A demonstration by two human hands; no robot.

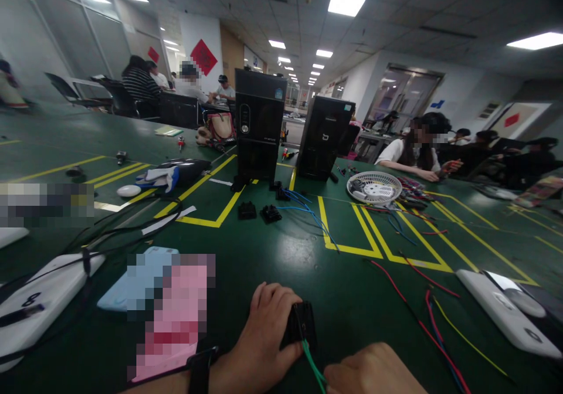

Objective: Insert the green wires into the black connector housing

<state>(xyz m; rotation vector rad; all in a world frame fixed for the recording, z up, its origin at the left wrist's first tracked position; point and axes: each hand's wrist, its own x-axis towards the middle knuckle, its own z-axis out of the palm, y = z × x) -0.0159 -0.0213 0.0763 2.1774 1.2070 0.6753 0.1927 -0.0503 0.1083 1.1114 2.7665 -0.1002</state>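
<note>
At the near edge of the green table, my left hand (268,335) is closed around a small black plastic block (307,322), fingers over its far side and thumb on the near side. Green wires (310,359) run from the block toward my right hand (373,370), which pinches them in a closed grip. The wires' far ends are hidden. Farther off lie similar black blocks (270,213), and blue wires (314,212) trail from that group. Red wires (407,303) and a yellow-green wire (468,338) lie to the right of my hands.
Two black computer towers (260,124) stand at the back. A white round basket (373,187) sits right of them. Phone-like slabs, one light blue (141,279), and a white device (48,300) with black cables lie left. Another white device (505,312) lies right. A person (417,148) sits across.
</note>
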